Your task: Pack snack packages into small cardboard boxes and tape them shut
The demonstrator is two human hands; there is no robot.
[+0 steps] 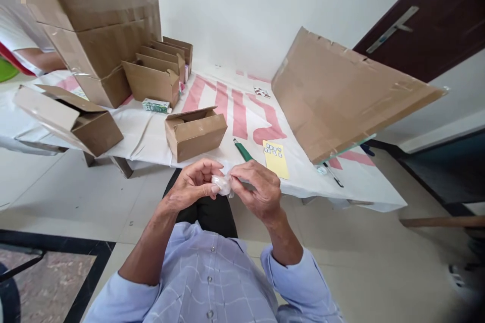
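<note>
My left hand and my right hand meet in front of my lap, just below the table's near edge. Both pinch a small, crumpled, clear-white bit of plastic between their fingertips. What it wraps, if anything, I cannot make out. A small open cardboard box stands on the table just beyond my left hand. A green pen and a yellow slip with small printed marks lie beyond my right hand.
A white cloth with pink stripes covers the table. A large flat cardboard sheet leans at the right. Stacked cartons, several open small boxes and a green packet sit at left. Another person's arm shows far left.
</note>
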